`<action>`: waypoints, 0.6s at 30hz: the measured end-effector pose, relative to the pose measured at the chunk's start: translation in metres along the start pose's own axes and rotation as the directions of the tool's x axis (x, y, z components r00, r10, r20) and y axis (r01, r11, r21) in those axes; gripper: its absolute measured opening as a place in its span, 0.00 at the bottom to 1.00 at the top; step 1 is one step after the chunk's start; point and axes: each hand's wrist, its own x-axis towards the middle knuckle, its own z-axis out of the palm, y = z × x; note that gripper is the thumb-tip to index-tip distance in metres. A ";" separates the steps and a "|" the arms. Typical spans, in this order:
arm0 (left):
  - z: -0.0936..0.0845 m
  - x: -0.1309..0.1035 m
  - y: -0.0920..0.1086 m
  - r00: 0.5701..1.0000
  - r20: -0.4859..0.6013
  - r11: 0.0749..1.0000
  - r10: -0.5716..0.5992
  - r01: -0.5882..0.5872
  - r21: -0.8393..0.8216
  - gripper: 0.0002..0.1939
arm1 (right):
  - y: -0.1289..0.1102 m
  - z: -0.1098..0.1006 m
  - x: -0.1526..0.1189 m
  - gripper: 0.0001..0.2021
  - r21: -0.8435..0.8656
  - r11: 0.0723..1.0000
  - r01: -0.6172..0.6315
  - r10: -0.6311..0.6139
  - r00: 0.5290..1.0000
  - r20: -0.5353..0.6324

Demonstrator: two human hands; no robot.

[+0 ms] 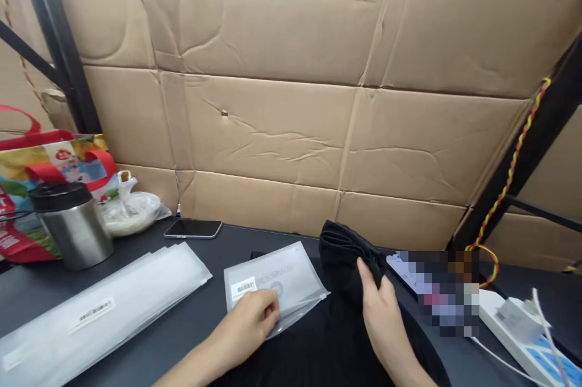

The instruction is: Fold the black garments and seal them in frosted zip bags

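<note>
Folded black soft cloth [344, 249] at five o'clock is pinched by the right hand [384, 314], probably to keep layers together; the left hand [249, 320] curls on a frosted plastic bag [295, 272], whether gripping, I cannot tell.

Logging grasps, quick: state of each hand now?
Left hand: curled at the frosted bag; grip can't be told.
Right hand: closed, holding folded black cloth.
</note>
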 end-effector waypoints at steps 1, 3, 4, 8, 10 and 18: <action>-0.001 0.001 -0.003 1.000 0.011 1.000 -0.008 0.008 -0.016 0.10 | -0.002 0.002 -0.006 0.25 -0.077 0.991 0.109 -0.101 0.991 0.093; -0.003 0.005 -0.007 1.000 0.023 0.999 -0.016 0.017 -0.047 0.09 | -0.005 0.007 -0.019 0.27 -0.191 0.898 0.396 -0.287 0.857 0.428; -0.004 0.007 -0.009 1.000 0.027 0.998 -0.016 0.017 -0.061 0.08 | -0.006 0.010 -0.025 0.32 -0.195 0.818 0.542 -0.333 0.721 0.607; -0.006 0.014 -0.014 1.000 0.019 0.996 -0.004 0.006 -0.088 0.09 | -0.006 0.016 -0.040 0.42 -0.193 0.566 0.802 -0.174 0.345 0.922; -0.006 0.015 -0.015 1.000 -0.013 0.997 -0.012 0.011 -0.075 0.09 | -0.006 0.016 -0.040 0.42 -0.217 0.526 0.822 -0.121 0.325 0.938; -0.015 0.003 0.003 0.973 -0.194 0.991 0.124 -0.110 0.081 0.13 | 0.000 0.021 -0.040 0.43 -0.293 0.543 0.787 -0.080 0.395 0.915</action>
